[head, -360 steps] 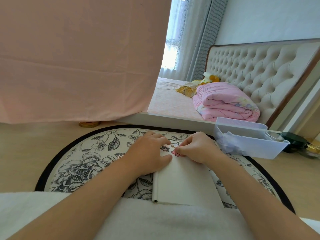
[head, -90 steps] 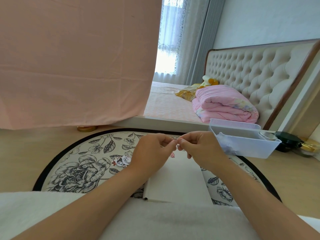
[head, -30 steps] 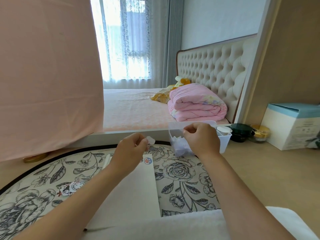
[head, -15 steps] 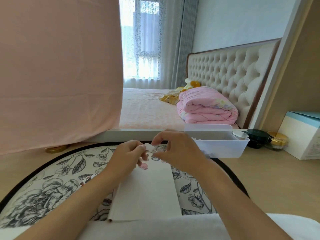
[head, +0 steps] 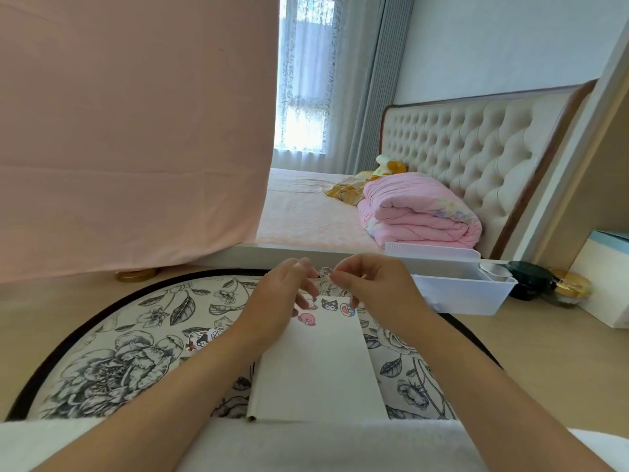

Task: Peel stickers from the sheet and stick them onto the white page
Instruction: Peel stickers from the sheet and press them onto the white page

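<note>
The white page (head: pixel 320 366) lies on a round flower-patterned mat (head: pixel 136 352) before me. Three cartoon stickers sit along its far edge: a pink one (head: pixel 307 318), a black and white one (head: pixel 329 304) and a red and blue one (head: pixel 348 310). Both hands hover above that edge. My left hand (head: pixel 282 298) and my right hand (head: pixel 371 284) pinch one small sticker (head: pixel 325 272) between their fingertips. More stickers (head: pixel 204 338) lie on the mat to the left of the page.
A white plastic bin (head: pixel 456 291) stands to the right of the mat. Beyond it are dark and gold jars (head: pixel 529 279) and a white and blue box (head: pixel 606 284). A pink cloth (head: pixel 129 131) hangs at left, and a bed with a folded pink quilt (head: pixel 418 212) is behind.
My right hand came back from the plastic bin to meet the left above the page's far edge. The view swung back left. Both hands now pinch the small sticker.
</note>
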A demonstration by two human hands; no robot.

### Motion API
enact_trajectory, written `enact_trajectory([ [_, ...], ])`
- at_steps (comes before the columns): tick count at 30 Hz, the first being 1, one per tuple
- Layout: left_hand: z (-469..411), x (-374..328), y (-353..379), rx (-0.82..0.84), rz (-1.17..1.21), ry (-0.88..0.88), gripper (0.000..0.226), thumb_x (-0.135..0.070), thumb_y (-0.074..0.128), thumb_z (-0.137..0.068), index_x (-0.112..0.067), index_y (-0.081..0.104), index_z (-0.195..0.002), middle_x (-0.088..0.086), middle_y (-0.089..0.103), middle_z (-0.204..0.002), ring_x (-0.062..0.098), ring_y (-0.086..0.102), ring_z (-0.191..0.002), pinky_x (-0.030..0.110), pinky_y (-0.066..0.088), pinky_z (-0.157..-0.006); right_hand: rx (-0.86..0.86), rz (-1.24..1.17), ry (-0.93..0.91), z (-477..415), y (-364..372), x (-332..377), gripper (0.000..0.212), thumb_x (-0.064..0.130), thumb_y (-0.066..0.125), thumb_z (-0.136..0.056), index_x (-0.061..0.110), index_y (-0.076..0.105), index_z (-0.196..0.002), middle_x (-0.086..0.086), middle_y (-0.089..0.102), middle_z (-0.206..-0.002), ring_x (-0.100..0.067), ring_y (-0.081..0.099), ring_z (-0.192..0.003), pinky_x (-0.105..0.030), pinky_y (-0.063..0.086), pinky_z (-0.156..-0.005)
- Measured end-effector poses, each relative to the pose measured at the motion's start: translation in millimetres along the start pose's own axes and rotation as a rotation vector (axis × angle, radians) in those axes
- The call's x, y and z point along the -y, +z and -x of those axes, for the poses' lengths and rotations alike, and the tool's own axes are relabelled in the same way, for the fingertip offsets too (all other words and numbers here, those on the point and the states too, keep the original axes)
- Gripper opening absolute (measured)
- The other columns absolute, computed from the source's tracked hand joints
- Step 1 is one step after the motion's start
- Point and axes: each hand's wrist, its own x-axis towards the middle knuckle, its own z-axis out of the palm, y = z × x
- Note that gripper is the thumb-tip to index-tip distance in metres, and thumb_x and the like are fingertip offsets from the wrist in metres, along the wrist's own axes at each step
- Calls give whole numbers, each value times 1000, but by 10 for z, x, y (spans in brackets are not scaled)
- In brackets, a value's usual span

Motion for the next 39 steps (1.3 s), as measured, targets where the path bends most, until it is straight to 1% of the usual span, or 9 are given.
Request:
enact_trajectory([
  [4, -7, 41, -21, 10, -139, 83, 11, -28, 60, -96, -24, 67, -88, -3, 73, -81, 12, 63, -70, 27, 47, -66, 49, -120, 108, 26, -71, -7, 5, 11, 77, -87, 6, 74, -87, 2, 67, -62, -13, 53, -45, -17, 38, -42],
  [7, -5, 52, -1, 16, -149, 94, 12, -24, 65, -94, -22, 69, -83, -2, 73, -77, 13, 60, -67, 19, 46, -58, 64, -105, 121, 20, -84, -21, 4, 11, 77, -86, 8, 75, -87, 2, 70, -65, -11, 52, -44, -17, 39, -42],
  [12, -31, 82, 10, -7, -162, 87, 17, -21, 66, -93, -22, 69, -77, -1, 73, -73, 14, 59, -65, 26, 50, -62, 58, -131, 134, 17, -72, -30, 9, 10, 76, -87, 6, 76, -95, -5, 74, -76, -13, 53, -45, -16, 39, -42],
  [17, -27, 98, 9, -31, -213, 89, 15, -21, 64, -94, -18, 68, -80, 0, 72, -75, 10, 59, -65, 13, 46, -55, 0, -55, 150, -3, -50, -51, 22, 16, 79, -85, 16, 74, -106, -2, 78, -83, -13, 62, -50, -13, 41, -44],
  [21, -28, 111, -12, -17, -321, 126, 16, -25, 64, -94, -25, 67, -78, -5, 72, -74, 1, 57, -57, 24, 46, -61, 27, -11, 118, 3, -56, -32, 9, 11, 75, -89, 4, 77, -95, -3, 72, -77, -5, 58, -48, -11, 40, -43],
  [26, -4, 88, -24, -8, -398, 171, 16, -27, 64, -94, -28, 66, -78, -10, 71, -74, -3, 57, -55, 31, 49, -65, 71, 26, 113, 2, -61, -19, 11, 18, 75, -89, 7, 76, -93, -5, 76, -82, -6, 59, -49, -12, 40, -44],
  [30, 10, 79, -41, 27, -463, 198, 15, -31, 63, -94, -30, 65, -80, -13, 70, -75, 0, 64, -63, 38, 54, -71, 84, 70, 98, -4, -32, -73, 15, 19, 76, -89, 4, 76, -90, -9, 72, -77, -7, 55, -47, -14, 39, -43],
  [35, -41, 81, -112, 39, -610, 208, 12, -40, 62, -94, -38, 74, -96, -25, 72, -80, -9, 63, -77, 22, 50, -73, 48, 101, 148, -38, -33, -151, 18, 22, 73, -91, 4, 74, -92, -1, 63, -61, -3, 50, -40, -13, 37, -40],
  [39, -88, 153, -201, 99, -750, 203, 34, -42, 61, -94, -37, 64, -128, -21, 68, -118, -7, 56, -110, 28, 45, -100, 22, 114, 255, -53, -79, -236, 23, 30, 70, -94, 6, 73, -96, -1, 56, -56, -1, 42, -34, -13, 33, -38],
])
